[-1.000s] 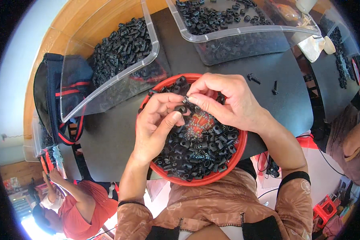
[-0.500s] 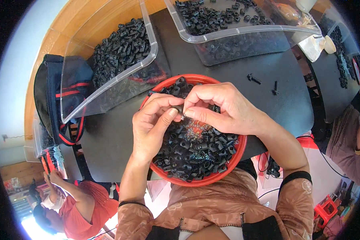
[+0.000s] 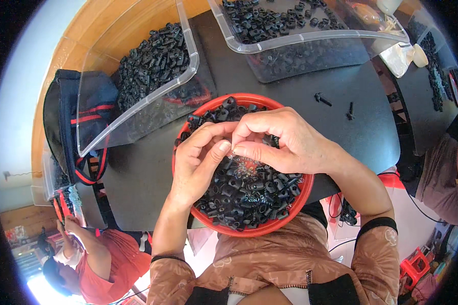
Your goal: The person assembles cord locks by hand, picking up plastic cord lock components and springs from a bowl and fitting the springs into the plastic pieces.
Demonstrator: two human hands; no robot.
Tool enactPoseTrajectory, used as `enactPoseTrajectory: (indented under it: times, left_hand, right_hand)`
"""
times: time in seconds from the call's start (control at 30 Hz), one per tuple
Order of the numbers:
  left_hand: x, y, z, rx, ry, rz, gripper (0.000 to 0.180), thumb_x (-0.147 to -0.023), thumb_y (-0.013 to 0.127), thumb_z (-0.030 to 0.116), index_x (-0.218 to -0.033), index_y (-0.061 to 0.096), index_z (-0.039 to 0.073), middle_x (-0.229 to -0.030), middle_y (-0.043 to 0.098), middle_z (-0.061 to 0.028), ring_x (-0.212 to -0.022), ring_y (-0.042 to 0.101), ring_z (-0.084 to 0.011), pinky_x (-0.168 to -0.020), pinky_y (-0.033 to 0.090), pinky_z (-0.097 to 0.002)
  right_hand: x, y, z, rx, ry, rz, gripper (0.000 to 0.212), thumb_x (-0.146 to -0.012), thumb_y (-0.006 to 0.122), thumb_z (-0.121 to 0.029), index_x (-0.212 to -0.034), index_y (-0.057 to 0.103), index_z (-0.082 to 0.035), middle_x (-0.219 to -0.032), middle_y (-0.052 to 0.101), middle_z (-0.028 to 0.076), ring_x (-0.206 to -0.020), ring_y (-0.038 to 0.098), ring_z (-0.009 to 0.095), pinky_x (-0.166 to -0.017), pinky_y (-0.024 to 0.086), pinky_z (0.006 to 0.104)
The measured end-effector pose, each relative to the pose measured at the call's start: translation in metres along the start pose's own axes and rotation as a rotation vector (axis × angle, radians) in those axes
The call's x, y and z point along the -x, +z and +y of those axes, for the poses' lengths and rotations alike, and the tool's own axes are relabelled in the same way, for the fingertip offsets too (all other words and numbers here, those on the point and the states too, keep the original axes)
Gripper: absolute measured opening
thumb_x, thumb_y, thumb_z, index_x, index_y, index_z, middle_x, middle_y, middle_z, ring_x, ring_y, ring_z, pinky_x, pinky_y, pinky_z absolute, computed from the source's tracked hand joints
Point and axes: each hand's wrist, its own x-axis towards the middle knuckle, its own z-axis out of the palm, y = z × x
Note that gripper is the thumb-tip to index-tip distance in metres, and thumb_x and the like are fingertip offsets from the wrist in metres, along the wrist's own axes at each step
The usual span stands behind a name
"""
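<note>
A red plastic bowl [image 3: 304, 195] in front of me holds many short black plastic tube pieces [image 3: 229, 203], with small silver coil springs [image 3: 254, 197] among them. Over the bowl my hands meet, fingertips touching. My left hand [image 3: 201, 155] is closed in a pinch on a small black plastic piece, now mostly hidden behind the fingers. My right hand [image 3: 282, 142] pinches at the same spot, thumb and forefinger closed on a small metal spring [image 3: 231, 155], of which only a glint shows.
Two clear plastic bins with black parts stand on the dark table [image 3: 341, 122]: a left bin [image 3: 188, 66] and a right bin [image 3: 310, 36]. Two black pieces [image 3: 323, 99] lie to the right. A dark bag [image 3: 66, 122] with red trim is at left. A person in red [image 3: 112, 259] works at lower left.
Both hands have shifted slightly right and their fingertips have drawn closer together. The black piece, partly visible before in my left fingers, is now covered.
</note>
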Motion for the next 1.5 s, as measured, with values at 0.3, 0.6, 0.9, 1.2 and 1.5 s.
enactPoseTrajectory:
  times: [0.3, 0.6, 0.9, 1.2, 1.5]
  left_hand:
    - [-0.0010, -0.0008, 0.0011, 0.017, -0.060, 0.000, 0.026, -0.095, 0.056, 0.013, -0.117, 0.058, -0.002, -0.100, 0.064, -0.0049, -0.089, 0.059, -0.0102, -0.080, 0.048, -0.0250]
    - [-0.0031, -0.0026, 0.0013, 0.031, -0.075, -0.037, 0.028, -0.095, 0.056, 0.013, -0.118, 0.057, -0.002, -0.103, 0.064, -0.0058, -0.094, 0.059, -0.0116, -0.083, 0.048, -0.0263]
    - [-0.0038, -0.0049, -0.0019, 0.044, -0.075, -0.096, 0.025, -0.095, 0.055, 0.012, -0.116, 0.056, -0.003, -0.103, 0.064, -0.0076, -0.096, 0.060, -0.0125, -0.085, 0.048, -0.0276]
    - [-0.0057, -0.0050, 0.0001, 0.034, -0.071, -0.117, 0.024, -0.095, 0.054, 0.011, -0.115, 0.057, -0.003, -0.098, 0.065, -0.0065, -0.090, 0.059, -0.0113, -0.081, 0.048, -0.0263]
    - [-0.0078, -0.0089, -0.0050, -0.031, -0.081, -0.142, 0.023, -0.093, 0.058, 0.011, -0.112, 0.060, -0.003, -0.095, 0.066, -0.0064, -0.088, 0.059, -0.0113, -0.079, 0.048, -0.0265]
  right_hand:
    - [-0.0019, 0.0019, 0.0040, -0.053, -0.059, 0.053, 0.016, -0.087, 0.066, -0.015, -0.085, 0.060, 0.000, -0.069, 0.063, 0.007, -0.058, 0.059, 0.011, -0.053, 0.047, 0.0263]
    - [-0.0030, -0.0017, 0.0026, -0.048, 0.001, -0.008, 0.007, -0.086, 0.064, -0.007, -0.088, 0.062, -0.001, -0.072, 0.063, 0.004, -0.063, 0.059, 0.009, -0.056, 0.046, 0.0244]
    - [-0.0040, 0.0000, 0.0040, -0.060, -0.018, 0.001, 0.010, -0.086, 0.066, -0.010, -0.084, 0.062, -0.001, -0.070, 0.062, 0.002, -0.062, 0.058, 0.006, -0.053, 0.045, 0.0225]
    - [-0.0055, -0.0020, 0.0025, -0.050, 0.011, -0.028, 0.022, -0.086, 0.067, -0.020, -0.082, 0.061, 0.001, -0.068, 0.063, 0.009, -0.060, 0.062, 0.015, -0.055, 0.050, 0.0294]
    - [-0.0055, -0.0030, -0.0009, 0.001, -0.011, -0.034, 0.025, -0.085, 0.068, -0.021, -0.078, 0.059, 0.001, -0.065, 0.061, 0.011, -0.057, 0.060, 0.020, -0.054, 0.047, 0.0325]
